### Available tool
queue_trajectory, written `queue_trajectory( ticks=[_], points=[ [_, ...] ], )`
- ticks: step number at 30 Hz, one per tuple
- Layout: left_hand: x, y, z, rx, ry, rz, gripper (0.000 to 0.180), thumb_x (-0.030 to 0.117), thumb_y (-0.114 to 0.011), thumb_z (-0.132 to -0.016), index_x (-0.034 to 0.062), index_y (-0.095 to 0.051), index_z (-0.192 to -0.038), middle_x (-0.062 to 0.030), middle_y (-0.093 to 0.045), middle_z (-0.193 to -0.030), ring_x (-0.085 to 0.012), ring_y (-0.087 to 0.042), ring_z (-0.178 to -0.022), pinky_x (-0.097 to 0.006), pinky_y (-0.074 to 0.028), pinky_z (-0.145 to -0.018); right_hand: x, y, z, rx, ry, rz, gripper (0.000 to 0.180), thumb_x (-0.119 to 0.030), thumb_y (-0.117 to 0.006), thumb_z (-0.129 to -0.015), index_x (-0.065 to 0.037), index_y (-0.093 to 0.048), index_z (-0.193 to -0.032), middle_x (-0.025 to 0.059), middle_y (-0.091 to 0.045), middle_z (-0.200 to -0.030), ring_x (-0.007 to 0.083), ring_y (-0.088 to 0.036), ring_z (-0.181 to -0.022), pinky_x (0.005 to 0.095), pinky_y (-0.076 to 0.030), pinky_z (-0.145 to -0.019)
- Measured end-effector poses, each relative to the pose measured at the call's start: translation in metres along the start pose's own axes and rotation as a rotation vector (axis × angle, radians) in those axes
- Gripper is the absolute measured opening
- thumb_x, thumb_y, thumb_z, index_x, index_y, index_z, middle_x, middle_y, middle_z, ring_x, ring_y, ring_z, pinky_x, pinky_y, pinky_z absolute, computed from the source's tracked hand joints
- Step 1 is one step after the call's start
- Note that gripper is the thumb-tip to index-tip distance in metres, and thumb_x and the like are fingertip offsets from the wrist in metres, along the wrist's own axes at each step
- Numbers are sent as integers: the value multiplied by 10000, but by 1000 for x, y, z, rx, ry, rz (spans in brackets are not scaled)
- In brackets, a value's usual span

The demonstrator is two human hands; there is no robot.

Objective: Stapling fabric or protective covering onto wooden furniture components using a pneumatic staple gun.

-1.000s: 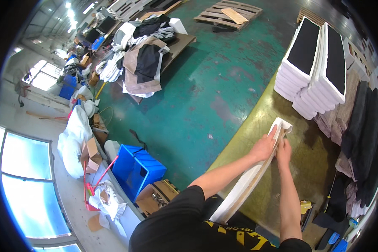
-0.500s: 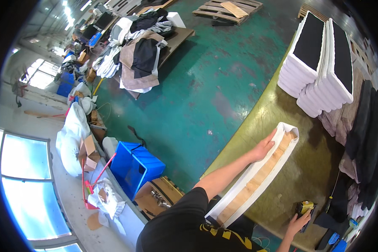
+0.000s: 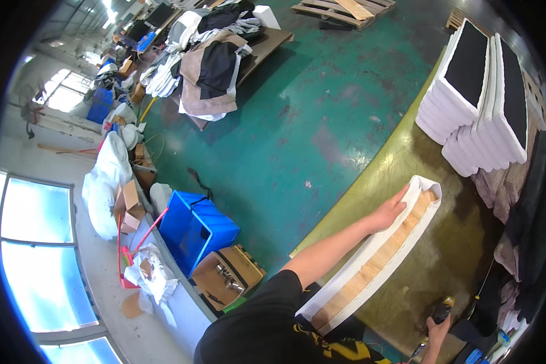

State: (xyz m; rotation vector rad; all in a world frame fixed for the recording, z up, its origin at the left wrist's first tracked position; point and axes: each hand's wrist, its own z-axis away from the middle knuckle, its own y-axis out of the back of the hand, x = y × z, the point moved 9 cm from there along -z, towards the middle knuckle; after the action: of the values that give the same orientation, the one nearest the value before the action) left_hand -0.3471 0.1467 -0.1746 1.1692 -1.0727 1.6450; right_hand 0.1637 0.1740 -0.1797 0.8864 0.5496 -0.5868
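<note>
A long, narrow wooden board (image 3: pixel 370 261), with white padded fabric folded over its edges, slants across in front of me. Its far end is above the olive-coloured table, and its near end is by my body. My left hand (image 3: pixel 389 213) grips its left side near the far end, the fingertips hidden behind the fabric. At the lower right, my right hand (image 3: pixel 438 330) is closed around a yellow and black staple gun (image 3: pixel 444 307), apart from the board. The tool is partly covered by my fingers.
The olive-topped table (image 3: pixel 376 188) carries stacks of white padded panels (image 3: pixel 485 145) with black faces at its far right. Dark fabric (image 3: pixel 531 206) lies along the right edge. To the left are a blue bin (image 3: pixel 194 230) and a cardboard box (image 3: pixel 239 270) holding metal parts.
My right hand has turned the staple gun so that it points up and away. The board and my left hand appear slightly further right; the whole view has also shifted a little.
</note>
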Motion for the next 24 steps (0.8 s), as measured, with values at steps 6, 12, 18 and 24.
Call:
queue_trajectory(
  ticks=[6,12,18,24],
  points=[
    [-15,-3,15,43,6,-83,619,221,-392,-1084,189,-118,-1639,-198,-290,-1631,-291,-304,-1495,-359,-250,-1210,-168,-30,-1,-203,-57,-134,390,31,-751,-764,-8,-587,-1115,37,-660,-942,156,-658,-855,303,-538,-751],
    [-43,11,1,98,-104,-291,646,267,-425,-1067,14,-173,-1606,-197,-226,-1657,-281,-180,-1541,-353,-107,-1256,-280,-91,-33,-577,30,-74,581,7,-723,-704,-11,-577,-1266,83,-661,-879,183,-636,-641,336,-526,-559],
    [0,21,10,111,41,-49,673,142,-522,-1029,117,-201,-1620,-181,-330,-1621,-241,-345,-1473,-329,-276,-1200,-379,-138,-86,-548,586,359,214,-110,-709,-696,34,-623,-829,142,-666,-712,184,-596,-643,381,-512,-648],
    [-10,4,11,91,74,-21,726,106,-562,-1002,152,-196,-1627,-171,-383,-1597,-235,-379,-1455,-341,-316,-1177,-388,-156,-107,-506,623,487,265,-127,-688,-699,70,-613,-860,235,-655,-744,352,-615,-657,427,-521,-676]
  ],
)
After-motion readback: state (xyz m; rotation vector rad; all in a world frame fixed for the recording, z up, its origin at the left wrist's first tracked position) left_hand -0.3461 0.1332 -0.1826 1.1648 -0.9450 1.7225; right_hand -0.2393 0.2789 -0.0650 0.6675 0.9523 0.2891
